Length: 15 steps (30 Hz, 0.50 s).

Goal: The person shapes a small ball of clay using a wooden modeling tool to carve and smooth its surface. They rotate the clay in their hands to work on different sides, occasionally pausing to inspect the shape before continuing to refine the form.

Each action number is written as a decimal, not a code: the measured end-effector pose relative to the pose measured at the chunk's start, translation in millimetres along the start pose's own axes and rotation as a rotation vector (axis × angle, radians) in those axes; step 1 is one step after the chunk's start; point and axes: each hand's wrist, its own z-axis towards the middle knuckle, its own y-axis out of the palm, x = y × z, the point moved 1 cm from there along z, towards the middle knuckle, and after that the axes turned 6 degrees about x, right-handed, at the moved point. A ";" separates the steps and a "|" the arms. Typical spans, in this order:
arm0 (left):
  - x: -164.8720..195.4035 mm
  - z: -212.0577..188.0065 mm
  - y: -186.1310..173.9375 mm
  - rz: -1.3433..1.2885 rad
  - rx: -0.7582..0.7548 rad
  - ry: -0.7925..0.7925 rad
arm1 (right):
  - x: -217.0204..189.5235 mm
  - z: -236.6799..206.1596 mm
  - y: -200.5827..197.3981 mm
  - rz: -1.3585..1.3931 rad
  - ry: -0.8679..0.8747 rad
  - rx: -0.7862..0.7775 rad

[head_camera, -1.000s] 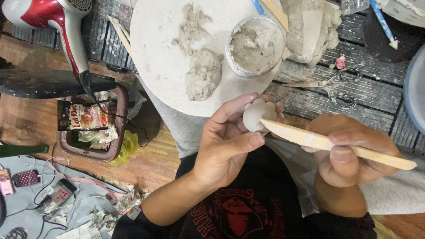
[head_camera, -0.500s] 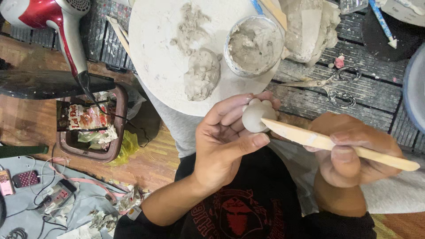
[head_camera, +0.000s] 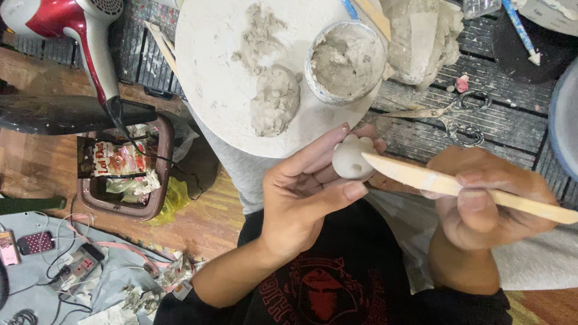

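1. Two bare hands work close to the body, near the bottom middle of the view.
2. The left hand (head_camera: 301, 198) pinches a small pale clay ball (head_camera: 351, 157) between thumb and fingertips, just near of the round white board (head_camera: 211, 72).
3. The right hand (head_camera: 487, 201) is closed around a flat wooden stick (head_camera: 457, 188), whose pointed end touches the ball's right side.
4. On the board lie a grey clay lump (head_camera: 275, 107) and, to its right, a small tub of wet clay (head_camera: 346, 60).
5. Scissors (head_camera: 448, 117) lie on the dark slatted surface, far right of the ball.
6. A red and white hair dryer (head_camera: 72, 30) sits at the far left, above a brown tray (head_camera: 159, 180) holding wrappers.
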 end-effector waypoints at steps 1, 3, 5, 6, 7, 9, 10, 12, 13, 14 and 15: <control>-0.1 0.2 0.4 -0.050 -0.001 0.009 | 0.2 2.4 1.6 -0.010 -0.009 -0.006; -1.8 2.3 1.5 -0.144 0.000 0.013 | -1.6 5.2 5.8 0.031 0.004 -0.027; -2.4 4.8 2.3 -0.225 0.014 -0.014 | -3.9 6.6 9.9 0.056 0.016 -0.013; -3.0 6.9 2.4 -0.263 0.023 -0.033 | -4.5 7.5 11.1 0.070 0.011 -0.011; -3.1 9.0 2.7 -0.284 0.049 -0.060 | -5.9 6.6 12.7 0.084 0.006 -0.010; -2.3 11.7 3.7 -0.323 0.102 -0.115 | -7.4 4.8 13.9 0.119 0.006 -0.021; -1.8 12.3 4.6 -0.316 0.097 -0.118 | -7.5 2.6 14.3 0.134 0.021 -0.019; -0.7 12.2 6.7 -0.301 0.087 -0.126 | -9.5 -4.0 14.4 0.153 0.086 -0.003; -0.6 11.7 7.9 -0.311 0.093 -0.128 | -10.3 -7.3 14.4 0.161 0.106 -0.001; -1.3 11.5 9.0 -0.320 0.097 -0.129 | -9.6 -8.8 13.8 0.166 0.100 -0.013; -2.0 11.3 9.7 -0.329 0.103 -0.129 | -9.5 -10.6 13.7 0.166 0.098 -0.021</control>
